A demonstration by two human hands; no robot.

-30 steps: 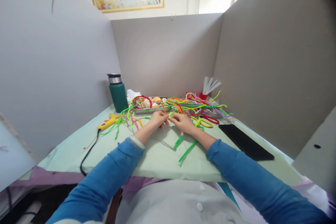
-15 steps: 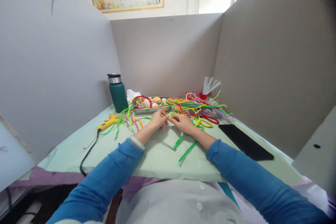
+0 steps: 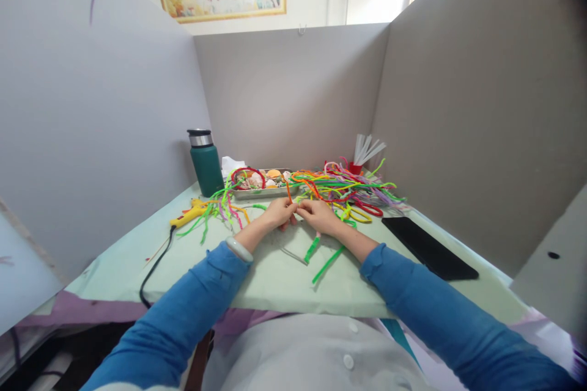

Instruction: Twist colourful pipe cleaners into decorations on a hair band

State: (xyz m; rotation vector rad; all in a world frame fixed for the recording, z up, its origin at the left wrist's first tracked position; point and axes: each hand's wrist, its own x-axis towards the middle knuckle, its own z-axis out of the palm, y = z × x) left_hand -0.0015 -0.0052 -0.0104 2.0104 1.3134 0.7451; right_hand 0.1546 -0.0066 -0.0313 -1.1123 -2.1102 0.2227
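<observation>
My left hand [image 3: 279, 214] and my right hand [image 3: 316, 215] meet fingertip to fingertip above the middle of the table. An orange pipe cleaner [image 3: 288, 188] rises from the closed fingers of my left hand. The fingers of my right hand are pinched together beside it; what they hold is too small to make out. Just below my right hand lie a green fuzzy piece [image 3: 312, 249] with a bare wire end and a straight green pipe cleaner [image 3: 328, 264]. Behind my hands spreads a pile of many-coloured pipe cleaners [image 3: 343, 183].
A metal tray [image 3: 257, 193] of small decorations stands at the back. Left are a green bottle [image 3: 207, 168], a yellow glue gun [image 3: 189, 214] with its cord, and more pipe cleaners [image 3: 224, 204]. Right are a black flat object [image 3: 428, 247] and white sticks [image 3: 367, 149] in a red holder.
My left hand has shifted slightly down and its fingers have turned a little. The orange pipe cleaner stands more upright and shows more of its length. My right hand has barely moved.
</observation>
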